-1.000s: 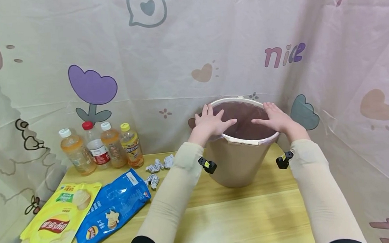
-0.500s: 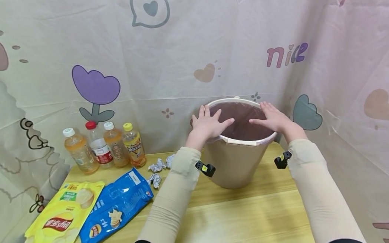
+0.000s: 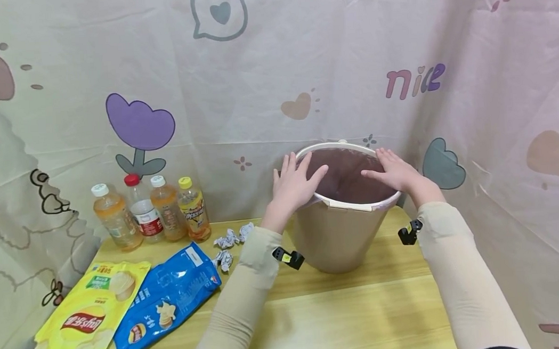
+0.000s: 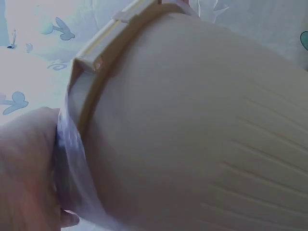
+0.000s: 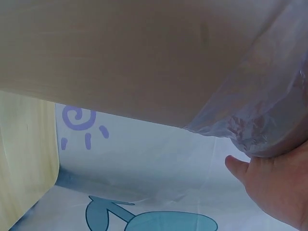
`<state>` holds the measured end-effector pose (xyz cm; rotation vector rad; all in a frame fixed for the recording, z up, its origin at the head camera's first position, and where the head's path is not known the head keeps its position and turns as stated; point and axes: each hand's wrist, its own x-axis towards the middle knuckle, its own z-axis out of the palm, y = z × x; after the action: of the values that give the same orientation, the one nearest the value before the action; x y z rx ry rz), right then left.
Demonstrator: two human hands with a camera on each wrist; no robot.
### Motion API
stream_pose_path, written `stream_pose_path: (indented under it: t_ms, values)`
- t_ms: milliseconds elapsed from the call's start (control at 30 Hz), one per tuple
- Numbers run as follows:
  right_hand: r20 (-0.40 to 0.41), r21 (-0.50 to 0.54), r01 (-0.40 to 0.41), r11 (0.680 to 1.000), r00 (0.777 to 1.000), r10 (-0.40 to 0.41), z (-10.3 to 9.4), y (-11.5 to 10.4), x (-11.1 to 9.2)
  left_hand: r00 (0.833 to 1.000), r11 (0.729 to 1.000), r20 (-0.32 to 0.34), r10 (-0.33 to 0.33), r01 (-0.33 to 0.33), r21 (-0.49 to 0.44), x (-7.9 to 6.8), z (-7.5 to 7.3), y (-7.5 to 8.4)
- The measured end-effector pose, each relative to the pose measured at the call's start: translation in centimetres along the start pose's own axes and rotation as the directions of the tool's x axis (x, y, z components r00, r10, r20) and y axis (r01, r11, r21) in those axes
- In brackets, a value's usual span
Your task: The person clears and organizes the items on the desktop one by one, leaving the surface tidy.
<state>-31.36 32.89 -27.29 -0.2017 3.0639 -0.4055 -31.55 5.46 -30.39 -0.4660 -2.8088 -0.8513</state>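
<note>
Resting wide-fingered, the left hand (image 3: 293,187) borders the bin (image 3: 340,240), right of frame centre; the right hand (image 3: 398,174), likewise splayed, lies at its right edge. Probable step: seating the liner (image 5: 269,82); the next calls for even smoothing.

Right of centre in the head view, a taupe bin (image 3: 338,240) has a cream rim (image 3: 351,206) above a yellow wood-grained tabletop (image 3: 355,319), with a plain-yellow-ground bag (image 3: 78,344) and a blue bag (image 3: 178,293) at lower left and a whitish backdrop (image 3: 236,97) bearing a purple tulip and tan hearts.
</note>
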Motion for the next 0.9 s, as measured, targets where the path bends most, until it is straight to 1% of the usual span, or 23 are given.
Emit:
stream_pose_path:
  t_ms: [167,233,300,400,533,633,767,833,900]
  values:
    - [-0.003,-0.005,-0.005,1.000,1.000,0.005,0.0,0.4,-0.2,0.996,0.996,-0.073,0.043,-0.048,-0.070,-2.0,0.7,-1.5]
    - [-0.006,0.000,-0.006,1.000,1.000,0.006,0.0,0.4,-0.2,0.994,0.994,-0.101,0.050,-0.059,-0.094,-3.0,1.0,-2.2]
    - [-0.008,0.007,-0.006,1.000,1.000,0.006,0.1,0.4,-0.2,0.989,0.991,-0.141,0.051,-0.068,-0.119,-4.0,1.2,-2.9]
    - [-0.008,0.007,-0.005,1.000,1.000,0.005,0.2,0.3,-0.1,0.976,0.987,-0.209,0.055,-0.085,-0.138,-5.4,1.5,-4.1]
    - [-0.004,0.003,-0.007,1.000,1.000,0.007,0.2,0.1,-0.1,0.949,0.983,-0.303,0.082,-0.127,-0.134,-7.2,1.8,-5.7]
    - [-0.007,0.014,-0.010,1.000,1.000,0.010,0.1,0.1,0.0,0.922,0.977,-0.374,0.102,-0.163,-0.136,-8.2,2.0,-6.7]
    - [-0.012,0.022,-0.003,1.000,1.000,0.003,0.0,0.1,0.2,0.885,0.969,-0.453,0.109,-0.196,-0.150,-9.6,2.0,-7.9]
    - [-0.011,0.020,0.003,1.000,1.000,-0.003,-0.1,0.1,0.3,0.874,0.968,-0.475,0.098,-0.195,-0.159,-10.4,2.0,-8.4]
    - [-0.008,0.023,0.010,1.000,1.000,-0.010,-0.1,0.1,0.4,0.869,0.969,-0.489,0.082,-0.184,-0.165,-11.2,1.9,-9.0]
